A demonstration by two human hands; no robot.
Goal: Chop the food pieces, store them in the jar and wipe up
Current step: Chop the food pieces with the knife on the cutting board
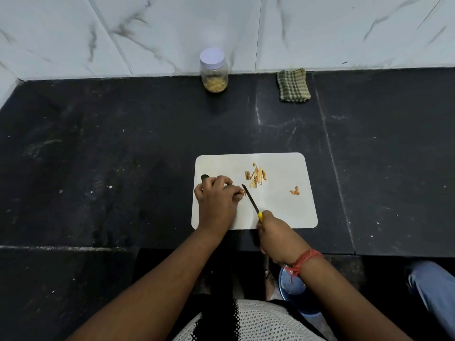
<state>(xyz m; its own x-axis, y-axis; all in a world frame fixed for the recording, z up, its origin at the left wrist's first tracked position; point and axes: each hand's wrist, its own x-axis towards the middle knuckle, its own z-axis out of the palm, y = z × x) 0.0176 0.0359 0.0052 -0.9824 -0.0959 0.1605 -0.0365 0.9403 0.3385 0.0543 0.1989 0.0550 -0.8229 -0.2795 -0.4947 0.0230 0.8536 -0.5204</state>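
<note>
food pieces point(256, 176): cut strips, centre of white cutting board point(283, 212); one stray piece point(294, 191) right.
my left hand point(218, 200): fingertips pinching a piece, mostly hidden.
my right hand point(277, 233): fisted round yellow knife point(251, 199), handle mostly covered.
jar point(213, 70): upper centre, lidded.
cloth point(293, 85): folded, right of jar.

L hand point(216, 200) palm down, fingers point(237, 193) curled, tips pinched. R hand point(273, 232) fisted, wrist w/ red thread. Both forearms extended fwd.
</note>
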